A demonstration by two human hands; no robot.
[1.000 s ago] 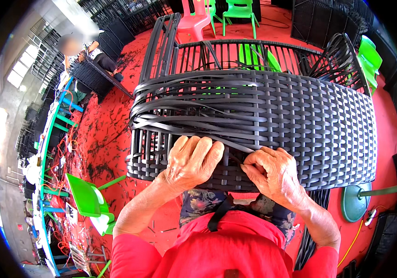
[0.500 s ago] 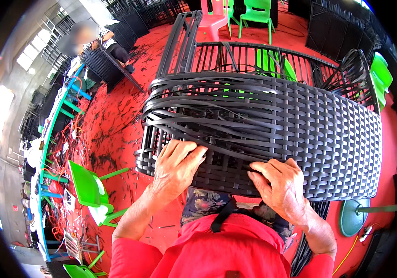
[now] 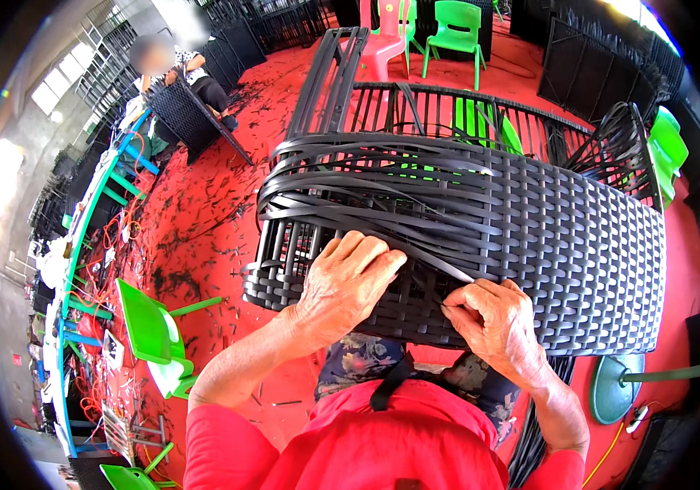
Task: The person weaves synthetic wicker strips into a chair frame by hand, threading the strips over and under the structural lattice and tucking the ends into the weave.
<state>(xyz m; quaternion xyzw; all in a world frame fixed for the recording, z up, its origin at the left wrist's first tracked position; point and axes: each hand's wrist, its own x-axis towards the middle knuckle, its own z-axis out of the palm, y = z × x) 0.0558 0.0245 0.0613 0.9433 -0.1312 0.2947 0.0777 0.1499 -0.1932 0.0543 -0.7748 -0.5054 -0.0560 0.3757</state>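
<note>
A black woven plastic rattan panel (image 3: 574,249) on a slatted frame lies across in front of me. Its right side is tightly woven, while loose flat strips (image 3: 350,184) sweep over the bars at its left. My left hand (image 3: 350,279) is closed, fingers curled at the near part of the weave; what its fingertips grip is hidden. From beside it a shiny black strip (image 3: 446,268) runs slantwise to my right hand (image 3: 493,318), whose thumb and forefinger pinch at its end by the edge of the finished weave.
Green chairs (image 3: 144,322) stand at my left, and a pink chair (image 3: 386,49) stands beyond the frame. A long blue-green rack (image 3: 80,237) lines the left side. Another person (image 3: 195,73) sits far left by a woven panel. Black scraps litter the red floor (image 3: 203,212).
My left hand has moved right along the panel, closer to my right hand. The strip between them now slants down to my right fingertips. My right hand has barely moved.
</note>
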